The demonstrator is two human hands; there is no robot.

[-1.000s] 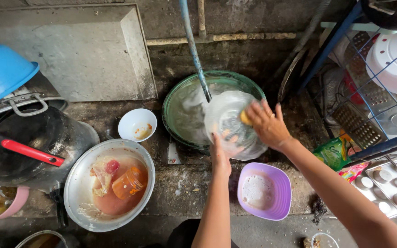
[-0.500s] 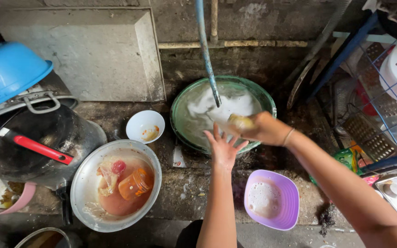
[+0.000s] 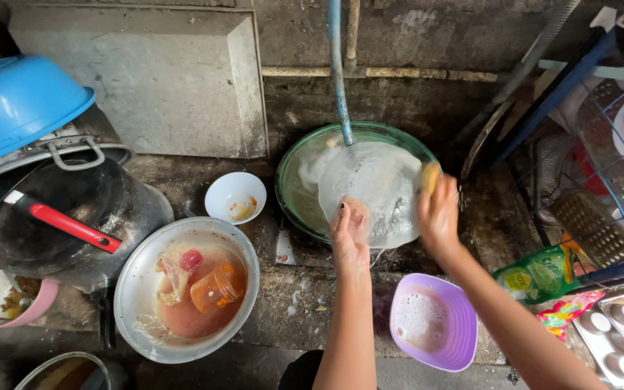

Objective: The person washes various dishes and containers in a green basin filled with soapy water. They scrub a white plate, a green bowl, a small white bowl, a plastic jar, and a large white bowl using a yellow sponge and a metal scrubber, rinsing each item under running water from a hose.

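A soapy plate (image 3: 377,191) sat tilted over the green basin (image 3: 294,180), the left hand (image 3: 349,231) gripping its near edge while the right hand (image 3: 438,217) closed its fingers on a yellow sponge (image 3: 430,175).

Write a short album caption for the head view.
Left hand steadies a soapy plate over a green basin; right hand scrubs with a yellow sponge.
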